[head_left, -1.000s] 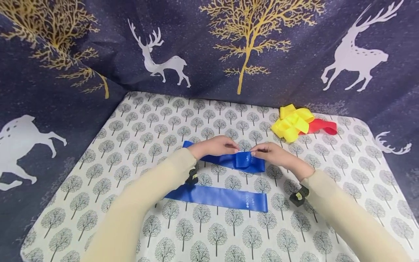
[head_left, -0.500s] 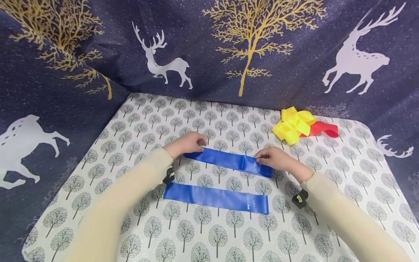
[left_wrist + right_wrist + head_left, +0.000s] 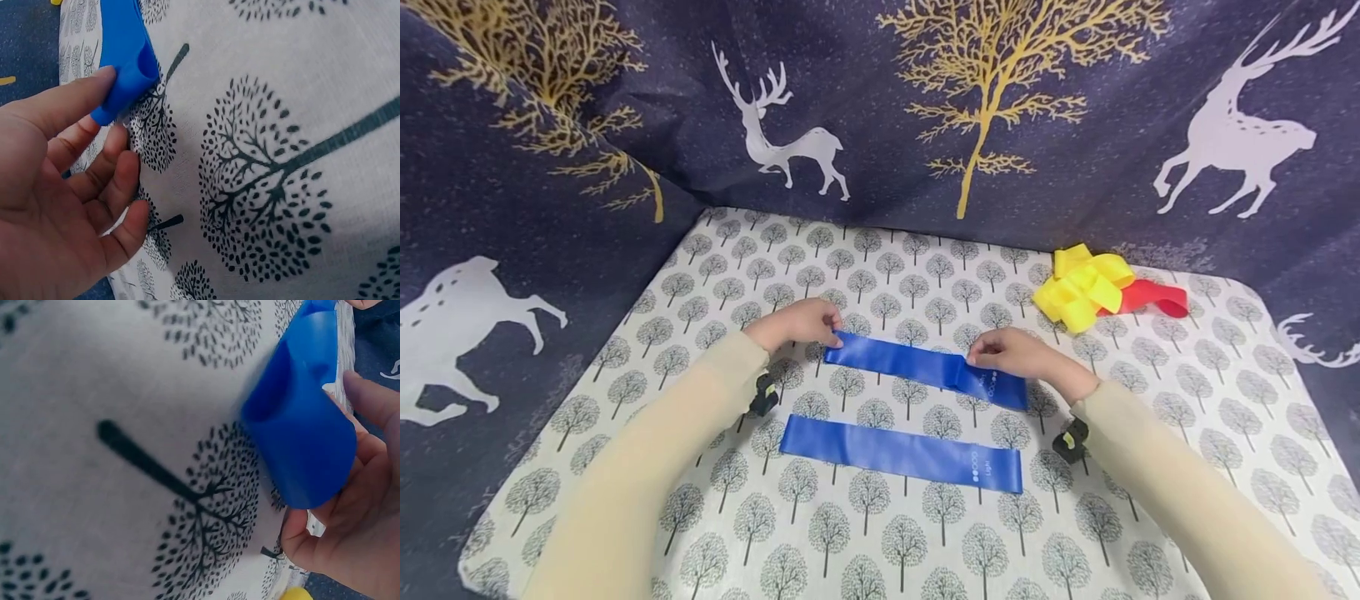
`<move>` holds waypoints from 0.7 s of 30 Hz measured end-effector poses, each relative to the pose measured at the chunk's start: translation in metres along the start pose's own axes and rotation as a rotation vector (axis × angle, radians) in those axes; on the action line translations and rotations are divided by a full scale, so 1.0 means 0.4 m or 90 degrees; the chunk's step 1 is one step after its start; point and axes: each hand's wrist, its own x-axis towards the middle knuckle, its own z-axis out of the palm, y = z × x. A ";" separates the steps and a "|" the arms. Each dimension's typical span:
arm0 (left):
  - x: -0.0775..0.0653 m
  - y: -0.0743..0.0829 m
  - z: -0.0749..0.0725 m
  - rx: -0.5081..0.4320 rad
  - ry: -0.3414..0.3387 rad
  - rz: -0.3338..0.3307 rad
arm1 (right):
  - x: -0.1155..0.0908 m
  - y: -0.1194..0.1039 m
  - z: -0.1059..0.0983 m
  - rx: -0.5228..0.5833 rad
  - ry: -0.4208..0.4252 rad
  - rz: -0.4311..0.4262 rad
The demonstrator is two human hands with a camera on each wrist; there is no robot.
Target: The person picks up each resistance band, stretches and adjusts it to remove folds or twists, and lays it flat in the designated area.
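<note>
- Hands first: the left hand (image 3: 797, 325) pinches the left end of the far blue resistance band (image 3: 925, 372) between thumb and fingertips, which the left wrist view shows plainly, with the other fingers (image 3: 119, 181) loosely curled beside it; the right hand (image 3: 1018, 354) has its fingers bent over the band right of its middle, where a fold stands up, and the right wrist view shows the blue loop cupped against the palm.
- Band position: the band lies stretched between the two hands on the tree-print tablecloth (image 3: 887, 533), its right end poking out past the right hand.
- Doing it well, as I judge: keeping the left end pinned flat and drawing the right hand evenly along the strip would smooth the fold; the two layers want to stay edge on edge, or the loop will twist; the material looks thin and springy, so a light pull should serve better than a hard one.
- Near blue resistance band (image 3: 901, 453): it lies flat and straight just toward the person, apart from both hands.
- Writing: both blue bands carry small white print near their right ends; on the near one a row of dots and a short word show, too small to read with certainty.
- Farther out: a bunched yellow band (image 3: 1082, 287) touches a red band (image 3: 1153, 297) at the far right of the table; a navy backdrop with gold trees and white deer (image 3: 790, 146) hangs behind.
</note>
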 end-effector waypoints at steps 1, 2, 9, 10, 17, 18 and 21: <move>0.001 -0.002 -0.001 -0.010 -0.001 0.007 | 0.000 0.000 -0.002 0.006 -0.006 0.001; 0.003 -0.004 -0.003 -0.018 -0.001 0.013 | 0.000 0.000 -0.003 0.010 -0.011 0.004; 0.001 -0.026 -0.021 -0.045 -0.015 0.016 | -0.038 0.005 -0.016 0.016 -0.039 0.041; -0.001 -0.028 -0.025 -0.045 -0.020 0.015 | -0.044 0.007 -0.018 0.017 -0.045 0.040; -0.017 -0.052 -0.031 -0.174 -0.039 -0.030 | -0.083 0.024 -0.032 0.028 -0.068 0.023; -0.019 -0.056 -0.029 -0.198 -0.042 -0.043 | -0.087 0.028 -0.033 0.029 -0.068 0.022; -0.027 -0.067 -0.024 -0.257 -0.069 -0.073 | -0.098 0.037 -0.035 0.055 -0.055 0.029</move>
